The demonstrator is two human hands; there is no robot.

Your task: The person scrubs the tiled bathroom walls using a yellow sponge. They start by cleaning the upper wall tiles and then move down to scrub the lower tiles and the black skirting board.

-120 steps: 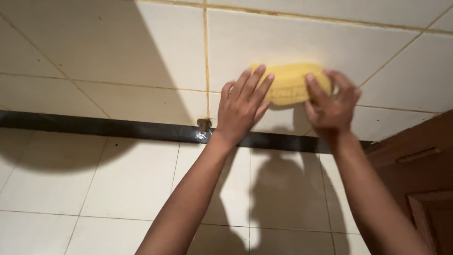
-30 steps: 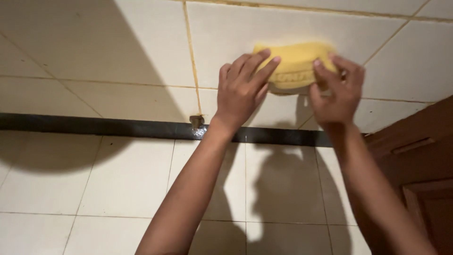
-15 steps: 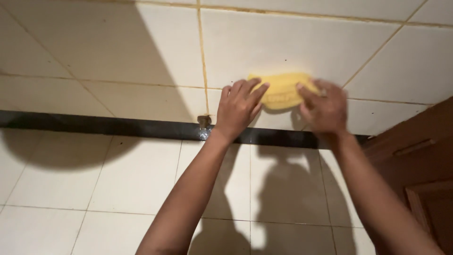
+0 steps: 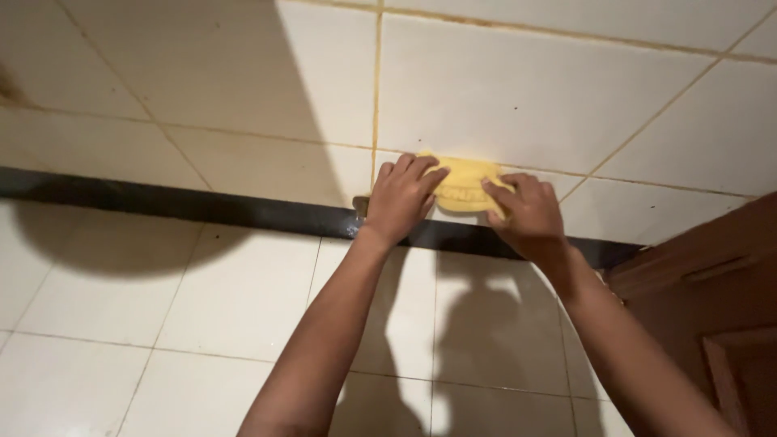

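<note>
Fingers [image 4: 421, 174] cover yellow sponge [image 4: 463, 188] ends | underside hidden | door [image 4: 712, 316] cropped

The sponge [image 4: 463, 188] is yellow and oblong, pressed flat against the pale tiled wall [image 4: 526, 89] just above the black band [image 4: 202, 206]. Its long side runs level, its face ribbed or dimpled (the light is too dim to tell which). Fingers cover both its ends, so only the middle shows.
</note>
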